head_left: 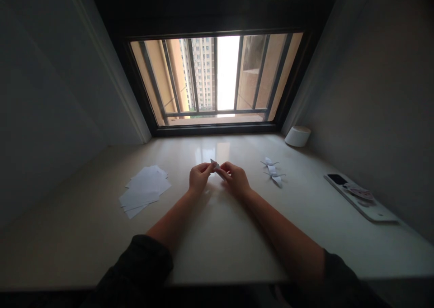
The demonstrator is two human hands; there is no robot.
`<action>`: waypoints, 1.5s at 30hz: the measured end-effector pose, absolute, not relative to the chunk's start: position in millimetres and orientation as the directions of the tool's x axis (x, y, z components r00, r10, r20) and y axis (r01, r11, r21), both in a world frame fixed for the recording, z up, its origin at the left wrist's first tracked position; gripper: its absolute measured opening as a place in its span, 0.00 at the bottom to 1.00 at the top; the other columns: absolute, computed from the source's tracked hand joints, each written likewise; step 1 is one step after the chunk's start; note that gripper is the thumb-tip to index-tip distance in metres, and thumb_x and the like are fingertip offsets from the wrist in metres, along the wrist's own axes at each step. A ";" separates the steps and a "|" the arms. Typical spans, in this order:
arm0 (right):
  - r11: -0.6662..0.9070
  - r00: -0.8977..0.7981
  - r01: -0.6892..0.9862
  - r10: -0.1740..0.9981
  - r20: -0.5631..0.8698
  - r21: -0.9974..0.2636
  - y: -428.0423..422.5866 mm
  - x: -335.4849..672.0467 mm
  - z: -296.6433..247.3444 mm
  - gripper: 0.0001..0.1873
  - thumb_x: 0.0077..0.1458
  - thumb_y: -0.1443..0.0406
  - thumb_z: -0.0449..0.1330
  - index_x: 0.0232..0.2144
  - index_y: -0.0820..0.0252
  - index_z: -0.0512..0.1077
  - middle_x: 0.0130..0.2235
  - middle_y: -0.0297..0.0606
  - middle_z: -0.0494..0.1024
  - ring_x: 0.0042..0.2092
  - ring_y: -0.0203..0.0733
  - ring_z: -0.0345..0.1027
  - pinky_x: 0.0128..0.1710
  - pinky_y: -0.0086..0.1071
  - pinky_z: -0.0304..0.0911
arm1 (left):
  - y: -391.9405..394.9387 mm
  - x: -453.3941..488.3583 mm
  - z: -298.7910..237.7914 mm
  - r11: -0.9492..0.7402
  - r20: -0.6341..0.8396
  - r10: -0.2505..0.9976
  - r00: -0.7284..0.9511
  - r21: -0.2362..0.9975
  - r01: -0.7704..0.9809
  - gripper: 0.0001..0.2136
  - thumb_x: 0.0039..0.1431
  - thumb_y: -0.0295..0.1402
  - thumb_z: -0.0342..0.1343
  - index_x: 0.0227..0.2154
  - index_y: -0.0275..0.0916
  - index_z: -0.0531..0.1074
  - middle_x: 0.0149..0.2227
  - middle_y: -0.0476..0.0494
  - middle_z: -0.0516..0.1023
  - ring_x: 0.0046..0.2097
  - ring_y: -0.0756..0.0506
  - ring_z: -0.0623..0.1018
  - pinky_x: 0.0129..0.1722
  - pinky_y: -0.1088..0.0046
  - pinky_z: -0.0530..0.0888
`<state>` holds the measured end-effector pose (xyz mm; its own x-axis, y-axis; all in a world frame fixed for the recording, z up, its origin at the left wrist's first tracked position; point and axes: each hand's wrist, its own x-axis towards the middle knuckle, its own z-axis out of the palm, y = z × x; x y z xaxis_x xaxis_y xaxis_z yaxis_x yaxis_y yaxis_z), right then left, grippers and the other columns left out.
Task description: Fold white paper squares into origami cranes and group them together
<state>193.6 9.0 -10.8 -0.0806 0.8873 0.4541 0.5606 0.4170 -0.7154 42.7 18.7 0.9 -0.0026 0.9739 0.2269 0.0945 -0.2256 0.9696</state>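
Observation:
Between my two hands is a small piece of folded white paper, held just above the middle of the sill. My left hand pinches its left side between thumb and fingers. From the other side my right hand grips it, thumb and fingers closed together. A pointed tip of the paper sticks up between the fingertips; most of the rest is hidden by them. To the right lie folded paper cranes, close together. On the left a loose, fanned pile of white paper sheets rests flat.
A phone in a pale case lies at the right by the wall. Behind it, a white rounded object stands in the corner near the dark window frame. The pale sill ends at a front edge near my forearms.

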 end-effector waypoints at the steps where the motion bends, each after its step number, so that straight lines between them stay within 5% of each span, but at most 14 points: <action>1: 0.393 -0.053 0.512 0.902 0.429 -0.764 9.4 193.3 -11.3 0.15 0.55 0.53 0.54 0.28 0.56 0.71 0.27 0.33 0.75 0.29 0.38 0.67 0.30 0.30 0.60 | 18.4 43.0 0.7 -0.204 0.205 0.979 -0.011 0.977 0.067 0.17 0.47 0.47 0.58 0.28 0.37 0.78 0.28 0.42 0.79 0.34 0.43 0.78 0.33 0.70 0.71; 15: 0.212 0.132 -0.167 0.973 0.191 -0.963 19.4 190.4 -10.8 0.18 0.39 0.53 0.66 0.31 0.60 0.78 0.26 0.39 0.79 0.27 0.41 0.71 0.33 0.37 0.68 | 21.9 45.7 -0.4 -0.128 0.135 0.989 0.060 0.986 -0.108 0.17 0.41 0.39 0.65 0.35 0.37 0.78 0.35 0.41 0.80 0.36 0.45 0.76 0.35 0.70 0.70; 20: 0.259 0.132 -0.094 0.960 0.246 -0.961 19.7 189.4 -14.1 0.18 0.41 0.53 0.65 0.31 0.59 0.78 0.30 0.40 0.80 0.32 0.43 0.73 0.36 0.37 0.68 | 21.2 45.5 -1.6 -0.167 0.170 0.985 0.027 0.983 -0.081 0.16 0.41 0.39 0.65 0.34 0.38 0.78 0.35 0.41 0.80 0.36 0.44 0.76 0.36 0.69 0.70; 34: 0.447 0.157 0.436 0.817 0.555 -0.781 1.1 189.5 -1.0 0.10 0.52 0.58 0.58 0.33 0.52 0.77 0.33 0.36 0.80 0.35 0.44 0.72 0.38 0.38 0.65 | 17.6 48.2 -1.9 -0.164 0.169 0.984 0.057 0.983 -0.077 0.15 0.43 0.41 0.63 0.33 0.36 0.78 0.31 0.40 0.80 0.35 0.43 0.78 0.37 0.68 0.71; 45: 0.468 0.024 0.199 0.876 0.482 -0.861 8.8 187.7 -3.9 0.12 0.49 0.55 0.60 0.32 0.56 0.75 0.33 0.38 0.79 0.36 0.43 0.72 0.36 0.36 0.66 | 20.5 46.0 -2.3 -0.126 0.124 0.992 -0.020 0.989 -0.080 0.17 0.41 0.45 0.63 0.29 0.36 0.77 0.28 0.41 0.79 0.35 0.43 0.78 0.34 0.69 0.71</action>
